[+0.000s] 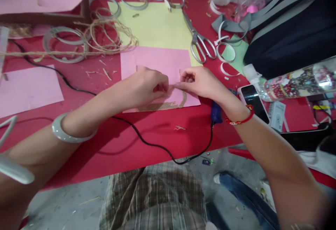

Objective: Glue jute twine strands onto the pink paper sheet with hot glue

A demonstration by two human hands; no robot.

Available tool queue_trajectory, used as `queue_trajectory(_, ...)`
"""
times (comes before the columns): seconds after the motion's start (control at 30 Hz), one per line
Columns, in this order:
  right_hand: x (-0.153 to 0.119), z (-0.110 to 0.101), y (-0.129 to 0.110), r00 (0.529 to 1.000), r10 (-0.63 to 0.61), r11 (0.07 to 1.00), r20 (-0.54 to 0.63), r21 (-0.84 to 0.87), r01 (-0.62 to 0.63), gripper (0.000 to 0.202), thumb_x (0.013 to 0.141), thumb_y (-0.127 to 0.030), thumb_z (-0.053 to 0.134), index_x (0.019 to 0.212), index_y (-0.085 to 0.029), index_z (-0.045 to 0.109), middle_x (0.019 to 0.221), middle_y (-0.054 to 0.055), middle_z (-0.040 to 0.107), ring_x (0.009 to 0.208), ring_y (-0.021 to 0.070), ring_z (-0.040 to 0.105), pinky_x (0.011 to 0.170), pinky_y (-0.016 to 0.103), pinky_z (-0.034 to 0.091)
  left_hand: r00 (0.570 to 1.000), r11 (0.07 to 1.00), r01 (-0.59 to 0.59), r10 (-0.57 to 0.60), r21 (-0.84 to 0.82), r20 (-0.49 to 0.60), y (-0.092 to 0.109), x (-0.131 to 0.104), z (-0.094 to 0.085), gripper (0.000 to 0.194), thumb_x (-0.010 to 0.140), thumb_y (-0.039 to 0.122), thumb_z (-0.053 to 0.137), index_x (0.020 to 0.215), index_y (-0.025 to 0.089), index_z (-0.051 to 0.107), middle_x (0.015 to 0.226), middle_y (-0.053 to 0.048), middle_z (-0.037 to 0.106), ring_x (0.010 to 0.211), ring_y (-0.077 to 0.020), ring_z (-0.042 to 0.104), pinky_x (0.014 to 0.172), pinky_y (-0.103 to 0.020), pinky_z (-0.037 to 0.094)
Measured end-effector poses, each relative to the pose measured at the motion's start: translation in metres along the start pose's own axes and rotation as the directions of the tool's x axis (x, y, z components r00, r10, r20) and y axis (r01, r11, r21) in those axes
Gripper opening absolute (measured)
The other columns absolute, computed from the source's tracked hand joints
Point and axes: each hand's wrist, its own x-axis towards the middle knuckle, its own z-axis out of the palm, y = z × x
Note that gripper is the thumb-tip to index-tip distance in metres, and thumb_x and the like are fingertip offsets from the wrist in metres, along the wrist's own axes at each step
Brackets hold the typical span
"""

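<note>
A pink sheet [157, 55] lies on the red table, partly over a yellow sheet [152, 27]. Twine [157, 106] forms a band along its lower edge and curves up at the right. Above the sheet my left hand [154, 83] is closed in a pinch; whatever its fingertips hold is too small to name. Facing it, my right hand [194, 81] also pinches, its fingertips just beside the left ones near the sheet's middle, with something too thin to make out. Short twine bits stand out near both hands.
Scissors [201, 44] lie behind my right hand. Loose twine [112, 34] and tape-like rings [65, 44] are at the left back. A blue tool [216, 111] with a black cord [147, 142] sits near my right wrist. A phone [254, 102], bottle [296, 81] and dark bag [288, 30] are at right.
</note>
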Motion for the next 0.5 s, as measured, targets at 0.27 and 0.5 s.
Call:
queue_trajectory(0.27,-0.001,0.003,-0.005,1.0,0.006,0.998,-0.028,-0.06,-0.007,0.038,0.086,-0.047,0.085,0.072,-0.022,0.061,0.07,0.002,0.061,0.073,0.0178,0.055,0.065,0.032,0.038,0.999,0.999,0.027,-0.026,0.028,-0.021,0.01,0.001,0.008,0.029,0.089,0.029,0.052,0.09,0.019,0.079,0.086,-0.006,0.08,0.074,-0.0183,0.07,0.072,-0.028,0.045)
queue_trajectory(0.5,0.001,0.003,-0.005,1.0,0.011,0.998,-0.016,-0.068,-0.012,0.033,0.084,-0.039,0.085,0.072,-0.022,0.06,0.072,0.002,0.063,0.076,0.0191,0.058,0.066,0.033,0.039,0.999,0.999,0.033,-0.033,0.009,0.008,0.02,0.001,0.008,0.027,0.084,0.015,0.054,0.094,0.016,0.08,0.091,-0.01,0.082,0.076,-0.0203,0.071,0.072,-0.031,0.049)
